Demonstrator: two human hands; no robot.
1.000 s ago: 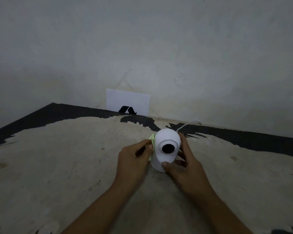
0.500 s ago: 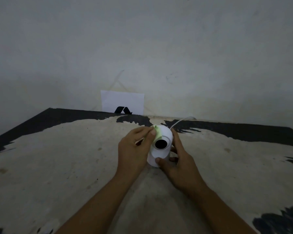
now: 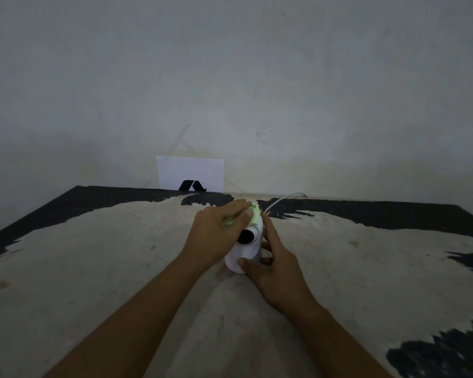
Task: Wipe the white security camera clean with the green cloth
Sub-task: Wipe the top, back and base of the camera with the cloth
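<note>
Two bare forearms reach in from the bottom edge; I log the scene from big to small. Pale grey plaster wall [image 3: 257,77] fills the upper half. Below it, the worn bench [image 3: 93,268], a black top with most of its coating rubbed away to a cream patch. White paper card with a black angular mark [image 3: 190,173] leans upright against the wall at the bench's far edge.

Right hand [image 3: 273,266]: curled around the lower body of the white rounded security camera [image 3: 243,255], thumb across its front near the base, fingers along its right side, gripping it. Left hand [image 3: 219,227]: fingers pressed down over the pale green cloth [image 3: 254,215], closed on it, holding it against the top of the camera's head.

Camera sits on the bench near centre, between both hands, its black round lens [image 3: 245,235] facing me. I see it leaning slightly. Thin white cable [image 3: 281,199] runs from behind the camera toward the wall.
</note>
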